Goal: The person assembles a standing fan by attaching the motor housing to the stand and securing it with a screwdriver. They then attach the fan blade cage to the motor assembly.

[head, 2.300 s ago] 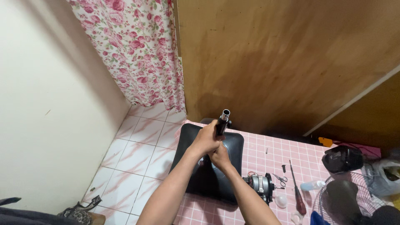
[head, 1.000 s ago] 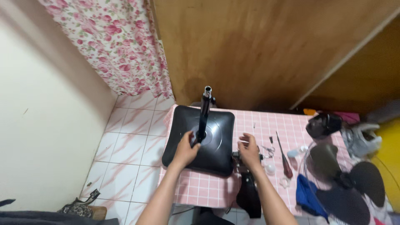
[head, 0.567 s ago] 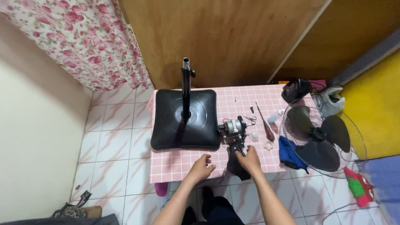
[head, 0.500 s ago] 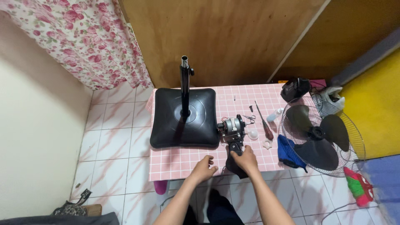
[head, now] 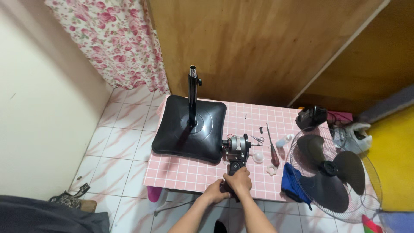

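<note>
A black square fan base (head: 174, 133) with an upright black pole (head: 192, 92) stands on the left part of a small table with a pink checked cloth (head: 194, 174). Beside it lies a fan motor (head: 236, 145) with a black neck piece (head: 235, 165) reaching to the table's front edge. My right hand (head: 239, 180) is closed around that black neck piece. My left hand (head: 215, 191) is pressed against the same piece from the left, just below the table edge; what it grips is partly hidden.
A screwdriver (head: 271, 149), small scissors (head: 257, 139), a white bottle (head: 284, 140) and white caps lie right of the motor. A fan blade in its wire guard (head: 332, 170), a blue cloth (head: 291, 185) and a black housing (head: 312, 116) sit at the right. Floral curtain, wooden wall behind.
Both hands left the pole and base and came down to the motor's black neck piece at the table's front edge. My left hand has closed in beside my right.
</note>
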